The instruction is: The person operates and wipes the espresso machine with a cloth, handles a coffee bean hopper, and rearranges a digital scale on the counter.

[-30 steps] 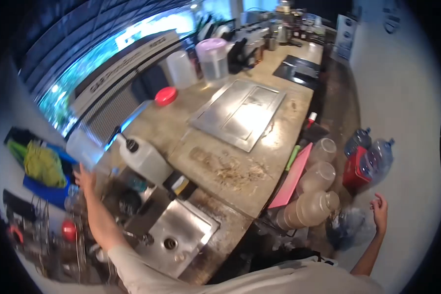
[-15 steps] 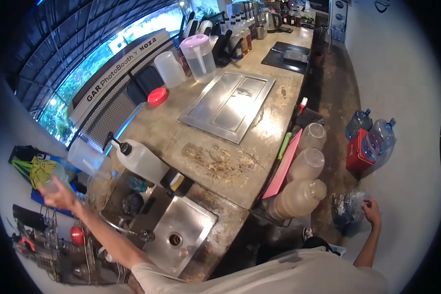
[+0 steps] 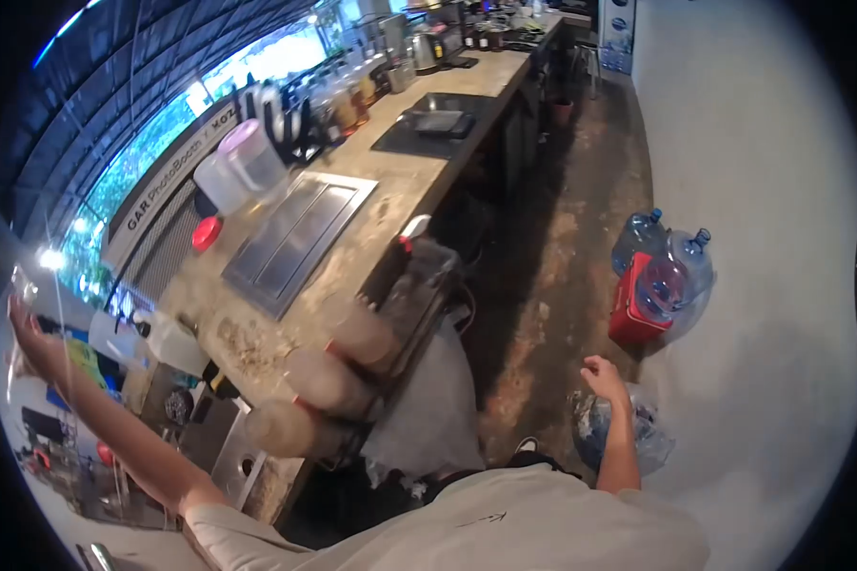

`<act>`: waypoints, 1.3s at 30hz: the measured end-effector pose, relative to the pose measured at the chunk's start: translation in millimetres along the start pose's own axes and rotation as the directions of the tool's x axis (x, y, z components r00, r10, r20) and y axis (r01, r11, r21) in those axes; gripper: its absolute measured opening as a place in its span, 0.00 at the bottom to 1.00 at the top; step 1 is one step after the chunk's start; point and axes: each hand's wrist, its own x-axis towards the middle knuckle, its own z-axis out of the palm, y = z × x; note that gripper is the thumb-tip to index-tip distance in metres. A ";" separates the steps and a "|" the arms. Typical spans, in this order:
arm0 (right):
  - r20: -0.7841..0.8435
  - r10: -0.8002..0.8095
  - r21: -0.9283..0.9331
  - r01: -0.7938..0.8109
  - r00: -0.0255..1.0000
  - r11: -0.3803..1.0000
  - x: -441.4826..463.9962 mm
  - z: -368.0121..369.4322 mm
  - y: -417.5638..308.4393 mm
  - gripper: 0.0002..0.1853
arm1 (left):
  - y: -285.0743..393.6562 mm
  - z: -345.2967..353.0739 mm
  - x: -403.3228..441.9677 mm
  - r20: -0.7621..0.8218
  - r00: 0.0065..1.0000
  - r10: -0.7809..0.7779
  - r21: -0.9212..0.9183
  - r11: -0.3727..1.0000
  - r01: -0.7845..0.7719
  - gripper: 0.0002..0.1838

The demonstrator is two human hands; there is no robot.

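My left hand [image 3: 38, 347] is raised at the far left, its fingers curved around something see-through whose shape I cannot make out. Behind it stand a translucent container [image 3: 117, 339] and a white pump jug [image 3: 174, 344] by the sink. My right hand [image 3: 604, 378] hangs free at the right, fingers loosely bent and apart, with nothing visible in it. Below that hand in the view, a clear plastic bag [image 3: 638, 433] lies on the floor by the wall.
Cloudy containers [image 3: 328, 381] stand on the counter's edge [image 3: 419, 176], above a whitish plastic bag [image 3: 428, 409]. A metal cover [image 3: 300, 238], a pink-lidded pitcher [image 3: 254, 157] and a red lid [image 3: 206, 233] are on the counter. Large water bottles [image 3: 686, 262] and a red crate [image 3: 635, 305] line the wall.
My view has turned right, toward the aisle, so the counter sits further left. My left hand has gone up and outward; the whitish bag below the containers has come into view.
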 end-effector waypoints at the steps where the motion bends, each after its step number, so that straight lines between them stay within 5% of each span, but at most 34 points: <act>1: 0.010 -0.046 -0.023 0.046 0.999 0.999 12.7 -9.8 2.2 0.20 | 22.5 31.7 22.4 0.020 0.996 -0.087 -0.089 0.992 0.088 0.24; 2: 0.014 -0.097 -0.057 0.097 0.995 0.994 25.1 -22.9 2.3 0.20 | 30.0 63.8 47.0 0.013 0.997 -0.082 -0.107 0.991 0.083 0.24; 3: 0.044 -0.111 -0.033 0.113 0.993 0.993 36.5 -33.2 -3.0 0.20 | 23.4 96.9 76.6 0.412 0.834 -0.368 -0.704 0.453 0.547 0.23; 5: 0.104 -0.205 -0.005 0.206 0.973 0.979 59.0 -47.2 -15.7 0.21 | 149.6 177.6 66.5 0.154 0.967 -0.203 -0.718 0.649 0.251 0.31; 7: 0.105 -0.354 0.043 0.351 0.929 0.935 82.3 -67.9 -54.7 0.23 | 290.2 261.5 35.7 0.011 0.999 -0.042 -0.780 0.625 0.035 0.41; 9: -0.065 -0.514 0.219 0.514 0.855 0.829 101.3 -97.9 -116.6 0.29 | 419.9 336.0 -14.3 0.076 0.997 0.006 -0.885 0.462 0.065 0.52; 11: -0.288 -0.573 0.329 0.641 0.768 0.694 118.9 -137.6 -171.3 0.37 | 533.5 393.2 -90.6 0.216 0.976 0.027 -0.931 0.309 0.197 0.43; 12: -0.307 -0.575 0.317 0.651 0.758 0.690 122.8 -158.3 -192.6 0.37 | 578.2 412.3 -134.1 0.291 0.954 0.075 -0.861 0.456 0.227 0.37; 13: -0.494 -0.621 0.248 0.783 0.609 0.571 127.6 -180.6 -212.2 0.40 | 622.9 431.5 -177.7 0.364 0.924 0.122 -0.771 0.596 0.225 0.30; 14: -0.649 -0.632 0.141 0.884 0.422 0.446 137.1 -202.6 -224.6 0.44 | 674.2 416.7 -213.0 0.387 0.882 0.269 -0.761 0.633 0.141 0.32; 15: -0.656 -0.640 0.112 0.890 0.400 0.442 148.4 -221.4 -228.5 0.44 | 709.5 421.6 -245.7 0.574 0.717 0.397 -0.799 0.465 0.382 0.33; 16: -0.620 -0.614 0.195 0.854 0.488 0.482 157.8 -235.5 -227.2 0.44 | 732.0 431.6 -281.3 0.355 0.723 0.592 -0.913 0.386 0.132 0.38; 17: -0.573 -0.585 0.276 0.807 0.574 0.522 168.0 -246.7 -220.2 0.45 | 748.6 437.6 -311.2 0.373 0.445 0.814 -0.901 0.203 0.384 0.44; 20: -0.553 -0.462 0.457 0.717 0.693 0.527 237.9 -262.3 -143.0 0.47 | 757.4 475.8 -395.5 0.380 0.278 0.882 -0.852 0.216 0.478 0.57; 22: -0.581 -0.322 0.349 0.586 0.748 0.731 267.0 -273.0 -93.3 0.47 | 748.7 512.3 -422.3 0.440 0.159 0.884 -0.800 0.305 0.516 0.57; 24: -0.623 -0.140 0.537 0.551 0.770 0.639 304.7 -273.9 -54.5 0.46 | 731.6 566.5 -462.2 0.474 -0.005 0.880 -0.693 0.377 0.615 0.51; 26: -0.565 -0.098 0.533 0.453 0.819 0.714 335.1 -283.4 -16.9 0.46 | 717.3 614.0 -489.5 0.520 -0.205 0.829 -0.604 0.527 0.598 0.47; 33: -0.544 -0.013 0.530 0.356 0.839 0.770 458.5 -310.2 -24.0 0.47 | 760.2 750.3 -487.1 0.565 -0.204 0.799 -0.514 0.535 0.670 0.45; 37: -0.490 -0.151 0.536 0.433 0.859 0.724 583.1 -330.7 -63.5 0.49 | 817.8 835.7 -477.9 0.518 -0.140 0.844 -0.561 0.460 0.688 0.45; 39: -0.353 -0.266 0.674 0.441 0.897 0.593 644.5 -338.4 -101.9 0.52 | 847.0 884.4 -485.1 0.505 -0.124 0.854 -0.569 0.438 0.696 0.46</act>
